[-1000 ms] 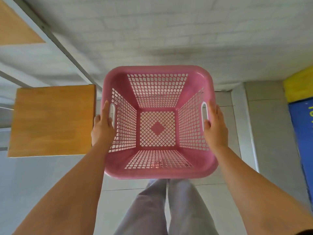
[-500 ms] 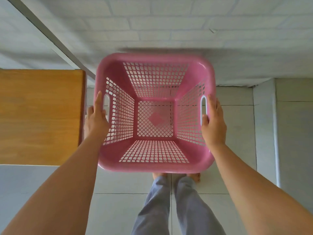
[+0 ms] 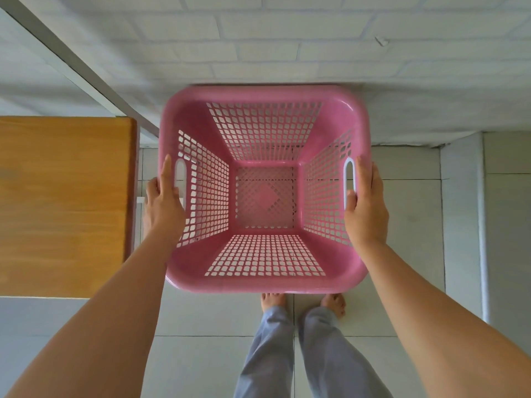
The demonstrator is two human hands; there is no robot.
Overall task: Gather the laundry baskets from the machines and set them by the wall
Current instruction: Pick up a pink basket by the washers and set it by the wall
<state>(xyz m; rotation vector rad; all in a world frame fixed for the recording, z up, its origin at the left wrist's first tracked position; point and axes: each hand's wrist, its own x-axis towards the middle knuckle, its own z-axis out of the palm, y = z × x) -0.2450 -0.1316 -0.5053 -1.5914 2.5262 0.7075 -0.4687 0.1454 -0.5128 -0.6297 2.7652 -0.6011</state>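
Observation:
An empty pink plastic laundry basket [image 3: 189, 122] with perforated sides hangs in front of me, seen from above. My left hand [image 3: 162, 205] grips its left rim beside the handle slot. My right hand [image 3: 366, 205] grips the right rim at the other handle slot. The basket's far edge is close to the white brick wall [image 3: 287, 38]. Floor tiles show through the basket's bottom, so it is held off the floor.
A wooden tabletop [image 3: 63, 205] on a white frame stands just left of the basket. My bare feet [image 3: 301, 301] stand on pale floor tiles [image 3: 408, 214] below the basket's near edge. A raised tiled step [image 3: 459, 214] runs along the right.
My view has tilted down and I have come nearer the wall. The basket has sunk lower, still held in both hands, and my feet have come into view.

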